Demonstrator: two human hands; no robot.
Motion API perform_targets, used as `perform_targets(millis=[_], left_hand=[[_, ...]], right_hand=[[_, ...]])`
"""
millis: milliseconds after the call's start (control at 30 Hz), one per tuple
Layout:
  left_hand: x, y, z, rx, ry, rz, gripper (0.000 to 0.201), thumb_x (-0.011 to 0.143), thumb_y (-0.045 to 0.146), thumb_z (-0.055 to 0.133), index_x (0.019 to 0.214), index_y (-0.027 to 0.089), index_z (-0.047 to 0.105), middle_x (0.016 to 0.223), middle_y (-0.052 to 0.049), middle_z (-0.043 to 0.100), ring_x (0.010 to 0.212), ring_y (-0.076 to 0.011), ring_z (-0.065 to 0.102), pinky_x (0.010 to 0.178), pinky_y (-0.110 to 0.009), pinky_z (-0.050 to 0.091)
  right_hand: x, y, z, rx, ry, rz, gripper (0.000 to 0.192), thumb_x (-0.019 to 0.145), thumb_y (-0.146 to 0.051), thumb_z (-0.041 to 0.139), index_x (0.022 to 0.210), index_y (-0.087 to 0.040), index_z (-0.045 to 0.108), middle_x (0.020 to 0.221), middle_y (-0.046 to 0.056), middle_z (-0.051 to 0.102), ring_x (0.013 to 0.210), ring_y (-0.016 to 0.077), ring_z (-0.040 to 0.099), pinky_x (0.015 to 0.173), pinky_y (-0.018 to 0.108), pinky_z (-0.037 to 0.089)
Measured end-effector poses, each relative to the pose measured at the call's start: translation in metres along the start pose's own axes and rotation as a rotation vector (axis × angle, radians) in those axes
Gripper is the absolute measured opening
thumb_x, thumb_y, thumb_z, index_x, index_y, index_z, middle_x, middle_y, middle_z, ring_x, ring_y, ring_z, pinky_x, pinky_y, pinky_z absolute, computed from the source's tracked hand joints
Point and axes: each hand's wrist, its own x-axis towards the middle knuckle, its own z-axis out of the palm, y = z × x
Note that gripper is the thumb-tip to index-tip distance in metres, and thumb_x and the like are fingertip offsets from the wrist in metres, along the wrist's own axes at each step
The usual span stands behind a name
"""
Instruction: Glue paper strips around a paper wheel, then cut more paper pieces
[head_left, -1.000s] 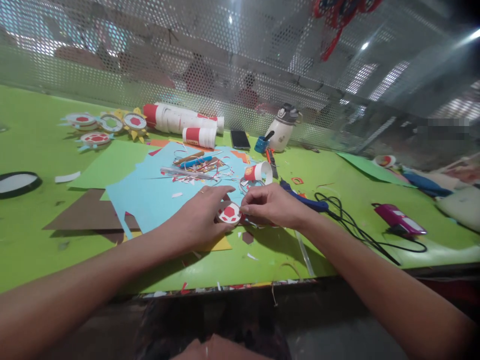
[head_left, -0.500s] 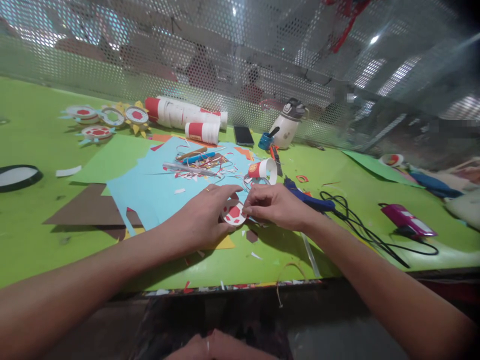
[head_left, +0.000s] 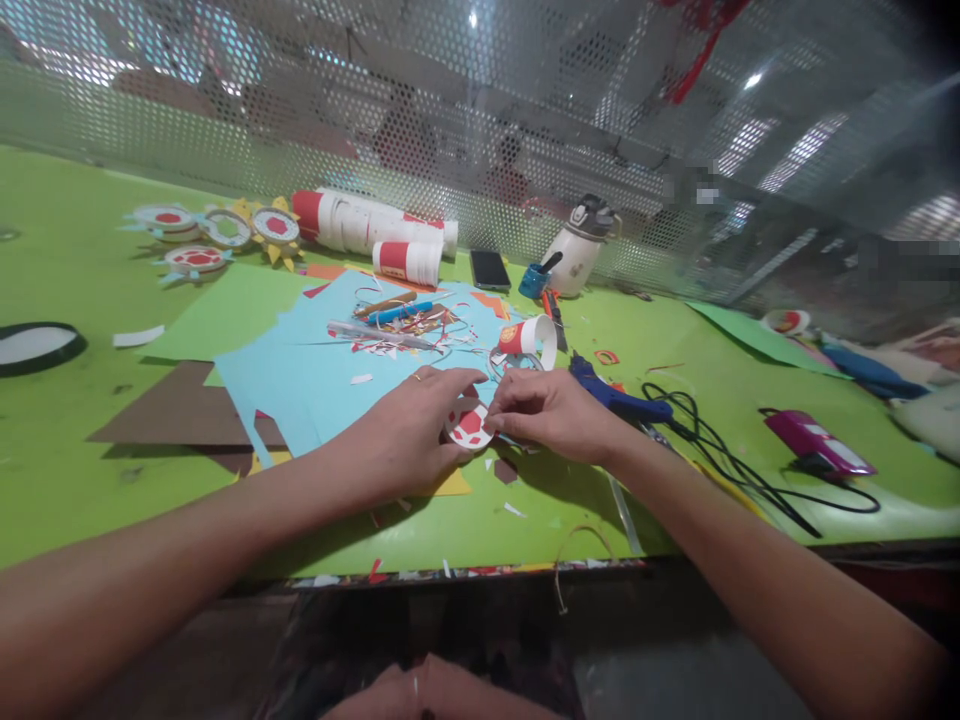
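Note:
A small round white paper disc (head_left: 469, 424) with red patches, one large patch in the middle, sits between my hands over the table's near half. My left hand (head_left: 409, 425) curls around its left side, thumb below and fingers above, gripping it. At the disc's right edge, the fingertips of my right hand (head_left: 544, 412) are pinched together; they hide whatever may be between them. A cut paper cup ring (head_left: 529, 338), red and white, lies just beyond my right hand. Below the disc is a small brown paper hexagon (head_left: 506, 471).
Blue paper (head_left: 300, 375) carries pens (head_left: 401, 313) and scraps. Decorated paper discs (head_left: 196, 262) lie at back left, near stacked paper cups (head_left: 375, 225). A phone (head_left: 490, 270) and bottle (head_left: 577, 250) stand behind. On the right are a blue glue gun (head_left: 619, 395), its cord and a purple case (head_left: 817, 440).
The view has shifted very slightly. Both hands keep nearly the same pose at the disc, and nothing else has visibly moved.

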Motion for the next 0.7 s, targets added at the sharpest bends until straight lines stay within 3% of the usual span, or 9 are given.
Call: perform_targets(millis=[700], left_hand=[[-0.0004,0.0027,-0.0033,0.019,-0.01,0.001,0.054,0.078,0.028,0.062,0.127,0.013,0.048,0.116,-0.012,0.063,0.105,-0.0273,0.054,0.085,-0.038,0.045]], right_hand=[[-0.001,0.0047,0.0036,-0.282,0.067,-0.215,0.009,0.076,-0.01,0.065,0.069,-0.015,0.067,0.066,-0.001,0.05,0.059,0.011,0.045,0.055,0.025,0.036]])
